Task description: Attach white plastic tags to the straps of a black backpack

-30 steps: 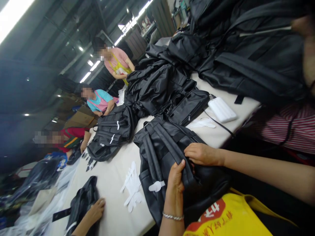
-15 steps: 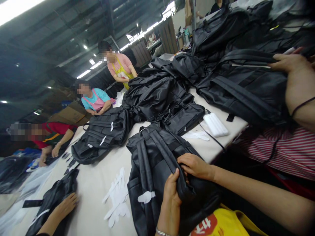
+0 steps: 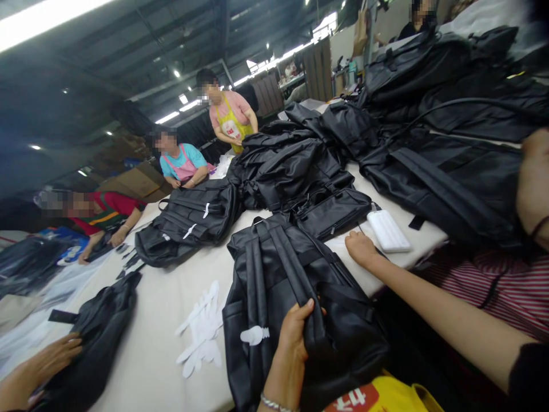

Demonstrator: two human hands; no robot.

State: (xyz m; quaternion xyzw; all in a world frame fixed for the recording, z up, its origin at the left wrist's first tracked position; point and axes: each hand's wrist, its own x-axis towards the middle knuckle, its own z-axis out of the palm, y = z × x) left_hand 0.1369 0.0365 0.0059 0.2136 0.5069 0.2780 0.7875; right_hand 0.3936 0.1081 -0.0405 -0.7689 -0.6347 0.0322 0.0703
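Note:
A black backpack (image 3: 274, 297) lies in front of me with its shoulder straps facing up. My left hand (image 3: 295, 332) is closed around the lower part of its right-hand shoulder strap (image 3: 291, 269), thumb on top. A white bulb-shaped strip (image 3: 254, 336) is wrapped on the other strap. Beyond the backpack's right edge, my right hand (image 3: 362, 249) rests on the table with its fingers curled together. It covers the spot of some white strips (image 3: 337, 242), and whatever its fingertips pinch is hidden. Close by lies a white power bank (image 3: 388, 230) with a cable.
More white strips (image 3: 201, 332) lie left of the backpack. Another backpack (image 3: 189, 223) and a heap of black bags (image 3: 295, 166) are behind. Co-workers' hands touch bags at the left (image 3: 55, 357) and right (image 3: 536, 183). Several people sit or stand around the table (image 3: 158, 320).
My right hand has let go of the strap and moved up and right to the white strips by the power bank. My left hand still holds the strap, now lying flatter.

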